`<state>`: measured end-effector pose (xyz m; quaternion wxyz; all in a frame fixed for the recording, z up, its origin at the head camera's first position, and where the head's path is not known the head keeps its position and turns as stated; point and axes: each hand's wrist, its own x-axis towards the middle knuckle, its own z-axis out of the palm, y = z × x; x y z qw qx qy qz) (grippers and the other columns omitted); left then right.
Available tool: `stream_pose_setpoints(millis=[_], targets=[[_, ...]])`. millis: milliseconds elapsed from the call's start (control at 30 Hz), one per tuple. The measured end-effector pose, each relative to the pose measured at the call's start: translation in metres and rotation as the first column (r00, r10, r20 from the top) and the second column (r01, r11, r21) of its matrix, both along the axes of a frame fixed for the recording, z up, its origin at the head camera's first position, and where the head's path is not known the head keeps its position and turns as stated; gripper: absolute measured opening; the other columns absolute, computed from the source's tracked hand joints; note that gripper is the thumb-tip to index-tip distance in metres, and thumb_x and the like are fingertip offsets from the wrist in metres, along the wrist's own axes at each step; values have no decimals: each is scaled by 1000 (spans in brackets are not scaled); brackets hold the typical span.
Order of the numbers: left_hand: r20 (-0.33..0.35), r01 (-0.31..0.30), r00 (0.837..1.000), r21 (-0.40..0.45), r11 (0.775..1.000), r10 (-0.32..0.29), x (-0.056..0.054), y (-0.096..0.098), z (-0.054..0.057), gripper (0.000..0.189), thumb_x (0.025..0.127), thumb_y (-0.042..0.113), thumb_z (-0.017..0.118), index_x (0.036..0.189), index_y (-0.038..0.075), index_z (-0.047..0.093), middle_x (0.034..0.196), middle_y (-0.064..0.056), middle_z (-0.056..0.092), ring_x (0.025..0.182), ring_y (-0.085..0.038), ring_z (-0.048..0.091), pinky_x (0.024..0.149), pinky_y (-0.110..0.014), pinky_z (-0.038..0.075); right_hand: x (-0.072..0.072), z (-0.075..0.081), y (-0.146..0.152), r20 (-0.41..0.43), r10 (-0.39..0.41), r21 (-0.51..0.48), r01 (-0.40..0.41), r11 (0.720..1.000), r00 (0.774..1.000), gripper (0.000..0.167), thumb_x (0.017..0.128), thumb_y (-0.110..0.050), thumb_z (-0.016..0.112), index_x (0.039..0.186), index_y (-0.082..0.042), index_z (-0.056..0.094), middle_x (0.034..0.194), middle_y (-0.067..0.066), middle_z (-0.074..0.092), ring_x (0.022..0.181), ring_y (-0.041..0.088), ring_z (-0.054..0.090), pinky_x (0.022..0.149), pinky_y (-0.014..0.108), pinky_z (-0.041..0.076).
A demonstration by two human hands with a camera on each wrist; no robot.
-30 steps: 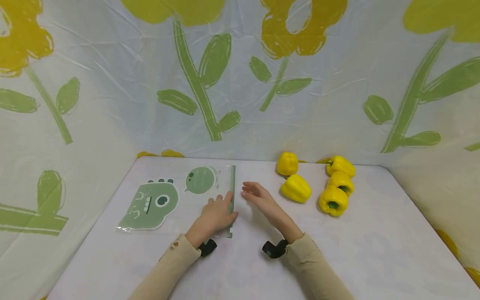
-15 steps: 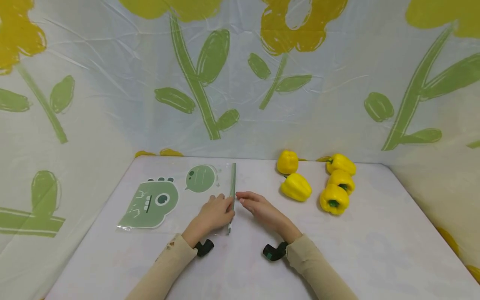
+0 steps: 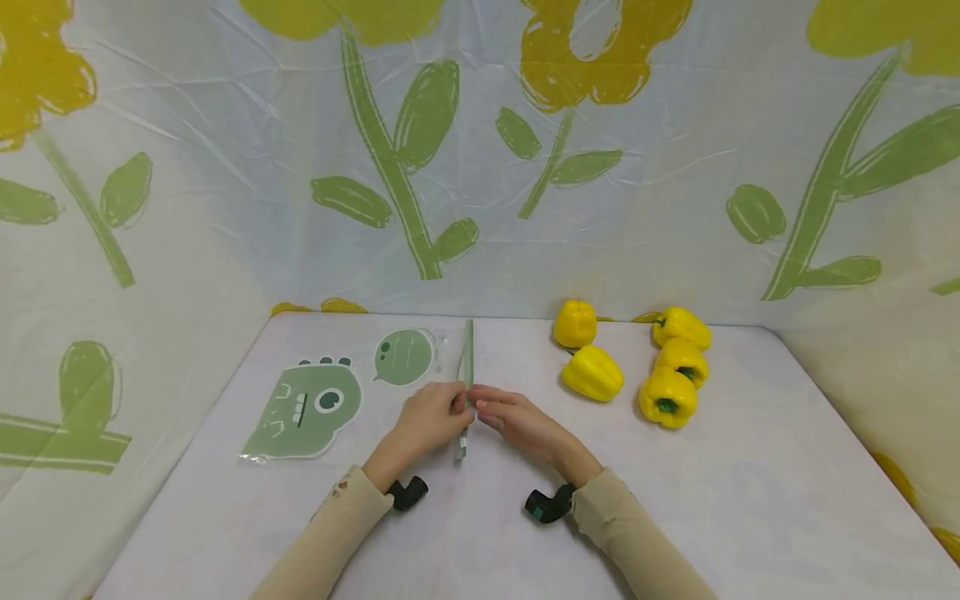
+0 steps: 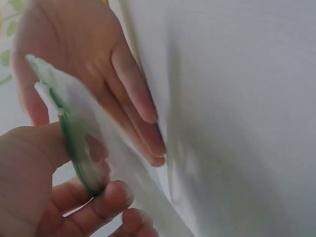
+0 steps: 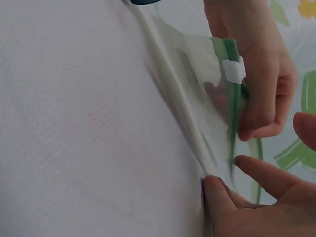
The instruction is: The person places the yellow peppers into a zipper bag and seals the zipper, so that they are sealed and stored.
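A clear zip bag (image 3: 303, 408) with a green monster print lies on the table at left centre, its green-edged mouth raised off the surface. My left hand (image 3: 427, 418) pinches that edge near its middle, thumb against curled fingers. The green zip strip (image 4: 71, 143) bends in its grip in the left wrist view. A white slider (image 5: 233, 70) sits near one end of the strip. My right hand (image 3: 528, 429) faces the left one, with its mostly straight fingertips touching the bag's mouth. Part of the edge is hidden behind the hands.
Two yellow bell peppers (image 3: 592, 375) lie beyond my right hand. Three more yellow peppers (image 3: 667, 400) stand in a row farther right. A flower-print cloth (image 3: 645, 217) hangs behind the white table (image 3: 750, 500).
My left hand has gone from lying over the bag's edge to pinching it and lifting it. The right hand has moved left until its fingertips reach the edge. The peppers stay put.
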<state>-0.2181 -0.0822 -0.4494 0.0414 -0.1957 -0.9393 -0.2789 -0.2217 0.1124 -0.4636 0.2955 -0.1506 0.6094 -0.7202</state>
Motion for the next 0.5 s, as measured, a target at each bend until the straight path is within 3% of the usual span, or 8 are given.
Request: stream_pose_setpoints(millis=[167,300,433,500], targets=[[-43,-9,999,47,999,11,1,2,4,20,79,17,66,69,17,49,58,8,43,55,-10,42,49,-26,32,0,-1,0,1,53,-78,-53,996,999,47,104,-12,44,144,14,37,160,20,23,143,27,34,114,38,30],[-37,8,999,72,997,-6,2,3,5,17,78,18,65,70,19,50,57,9,44,54,-9,43,49,-26,33,1,0,2,58,41,-179,-30,983,997,46,105,-12,41,143,15,38,157,19,31,131,20,49,109,37,37],[54,65,996,80,995,-69,2,1,3,12,82,20,63,77,19,52,57,9,44,52,-8,42,48,-26,33,0,1,3,130,7,-231,23,973,992,49,105,-12,41,146,14,34,156,19,32,119,19,56,103,32,44],[125,111,984,98,989,-123,2,-1,1,11,84,21,63,80,18,53,58,9,44,53,-7,42,49,-25,34,0,1,3,138,2,-231,30,972,990,50,105,-13,40,147,13,32,156,20,31,117,19,57,101,30,46]])
